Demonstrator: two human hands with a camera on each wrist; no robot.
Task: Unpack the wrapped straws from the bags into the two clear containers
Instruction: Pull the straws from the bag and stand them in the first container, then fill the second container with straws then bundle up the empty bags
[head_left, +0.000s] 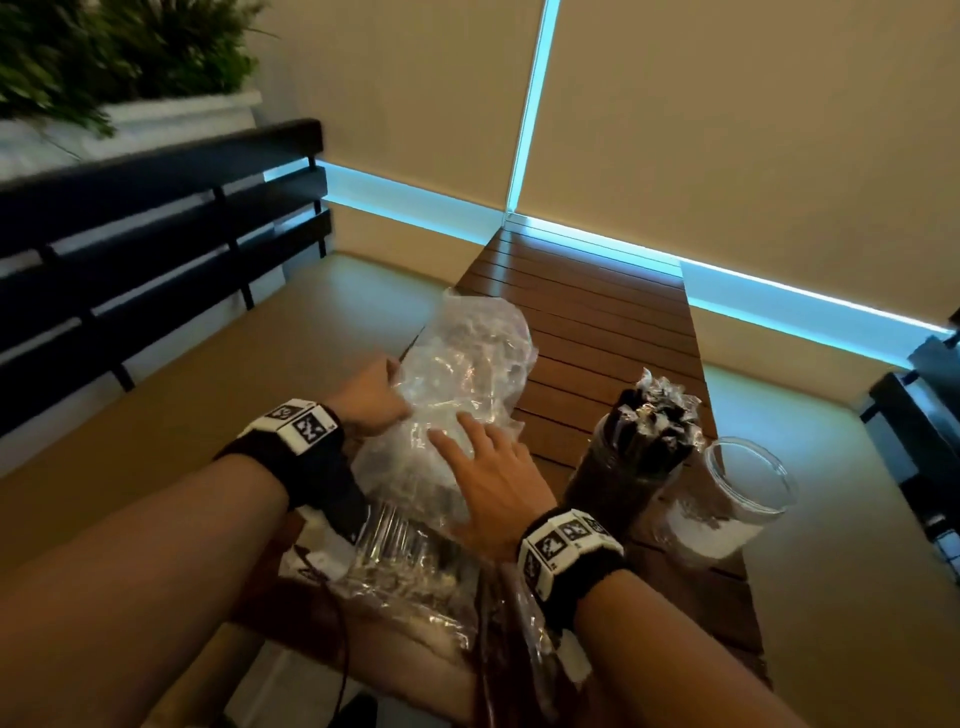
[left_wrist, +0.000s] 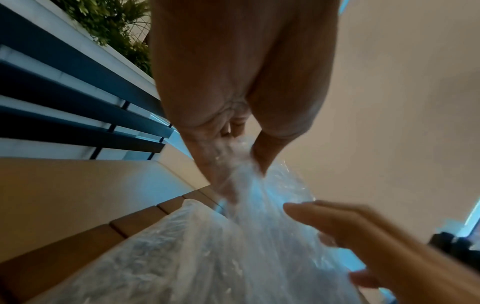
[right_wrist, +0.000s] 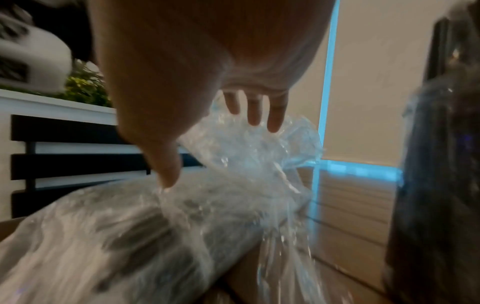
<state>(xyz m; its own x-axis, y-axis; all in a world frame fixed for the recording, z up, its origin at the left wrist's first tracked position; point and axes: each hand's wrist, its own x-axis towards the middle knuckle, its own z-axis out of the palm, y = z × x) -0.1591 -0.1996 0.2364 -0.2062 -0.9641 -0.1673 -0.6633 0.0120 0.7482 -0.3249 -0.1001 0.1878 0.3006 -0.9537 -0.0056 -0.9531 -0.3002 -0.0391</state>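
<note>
left hand (head_left: 371, 397) pinching bag (head_left: 467, 374); right hand (head_left: 496, 486) seemingly splayed

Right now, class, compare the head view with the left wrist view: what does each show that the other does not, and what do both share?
Only the head view shows the two clear containers: the full container packed with dark wrapped straws, and the empty container beside it, plus both wristbands.

Only the left wrist view shows the left hand pinching the clear bag between thumb and fingers.

Both show the bag, the right hand open over it, the slatted table and the plants.
</note>
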